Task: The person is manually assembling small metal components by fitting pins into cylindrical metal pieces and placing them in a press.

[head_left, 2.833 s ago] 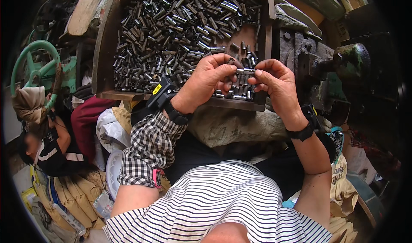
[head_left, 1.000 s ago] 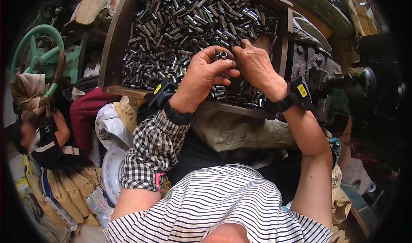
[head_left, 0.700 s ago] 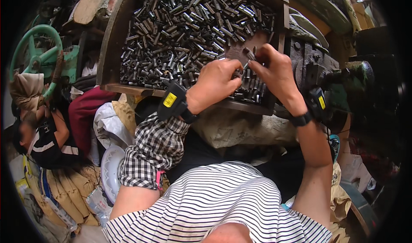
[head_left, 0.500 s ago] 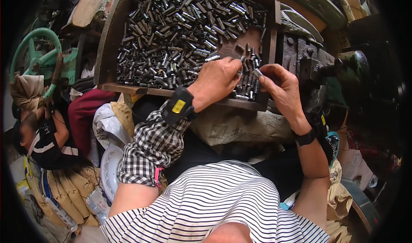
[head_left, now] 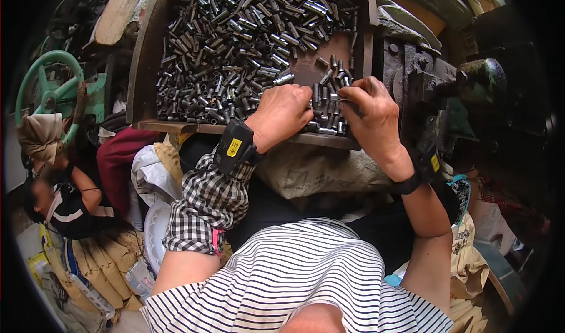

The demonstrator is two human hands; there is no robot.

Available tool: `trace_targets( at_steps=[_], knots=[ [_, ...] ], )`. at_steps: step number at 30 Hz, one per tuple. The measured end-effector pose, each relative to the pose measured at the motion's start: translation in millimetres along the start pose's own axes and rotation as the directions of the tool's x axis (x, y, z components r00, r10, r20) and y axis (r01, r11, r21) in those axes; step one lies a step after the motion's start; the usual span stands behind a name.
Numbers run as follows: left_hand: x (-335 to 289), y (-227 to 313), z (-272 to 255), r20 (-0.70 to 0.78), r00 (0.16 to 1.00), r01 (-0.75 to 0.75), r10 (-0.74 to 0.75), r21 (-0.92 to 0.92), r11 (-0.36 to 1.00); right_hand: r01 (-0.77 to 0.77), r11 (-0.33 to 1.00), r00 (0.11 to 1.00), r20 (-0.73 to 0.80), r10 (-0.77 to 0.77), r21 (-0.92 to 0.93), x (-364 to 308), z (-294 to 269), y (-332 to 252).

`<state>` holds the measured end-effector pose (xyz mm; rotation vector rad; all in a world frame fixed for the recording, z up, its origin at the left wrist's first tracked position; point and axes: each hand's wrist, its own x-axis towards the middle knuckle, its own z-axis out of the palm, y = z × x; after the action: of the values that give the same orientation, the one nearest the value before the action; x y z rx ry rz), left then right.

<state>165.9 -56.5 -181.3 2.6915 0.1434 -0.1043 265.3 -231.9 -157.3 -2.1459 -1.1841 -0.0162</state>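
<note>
A shallow wooden tray full of short metal tubes lies in front of me, many of them heaped loosely at its left and back. Over the tray's near right part, my left hand is closed, its fingers curled under; whatever it grips is hidden. To its right, my right hand pinches a small shiny metal tube between thumb and fingers. Below and between both hands, several tubes stand or lean close together in the tray's near right corner.
Dark, greasy machinery stands close to the tray's right side. A green handwheel is at the far left, with another person beneath it. Sacking hangs below the tray's front edge. A white basin sits by my left elbow.
Both hands have shifted slightly left in the view. The right hand has turned, its fingers reaching lower over the grouped tubes. The left hand has drawn back from them a little.
</note>
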Motion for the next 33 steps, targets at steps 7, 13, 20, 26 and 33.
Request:
trace_targets(
  at_steps=[7, 13, 20, 26, 33],
  knots=[
    [-3.5, 0.9, -4.5, 0.011, 1.0, 0.008, -0.007, -0.019, 1.0, -0.216, 0.866, 0.976, 0.099, 0.192, 0.45, -0.2, 0.9, -0.4],
    [1.5, -0.7, 1.6, 0.093, 0.992, -0.089, 0.084, 0.049, 0.995, -0.076, 0.955, 0.996, 0.073, 0.058, 0.286, -0.7, 1.5, 3.8],
    [6.5, 3.9, -1.9, -0.027, 1.0, -0.012, 0.002, -0.389, 0.921, -0.426, 0.679, 0.905, 0.28, 0.321, 0.599, -3.2, -0.8, 7.7],
    [8.3, 6.4, -12.2, 0.266, 0.962, 0.27, -0.067, -0.871, 0.411, -0.589, 0.299, 0.795, 0.473, 0.379, 0.751, -9.1, 5.9, 9.9],
    [8.5, 14.0, -8.5, 0.12, 0.985, 0.155, -0.12, -0.929, 0.337, -0.61, 0.281, 0.783, 0.508, 0.36, 0.741, -7.6, 5.6, 6.6]
  ],
)
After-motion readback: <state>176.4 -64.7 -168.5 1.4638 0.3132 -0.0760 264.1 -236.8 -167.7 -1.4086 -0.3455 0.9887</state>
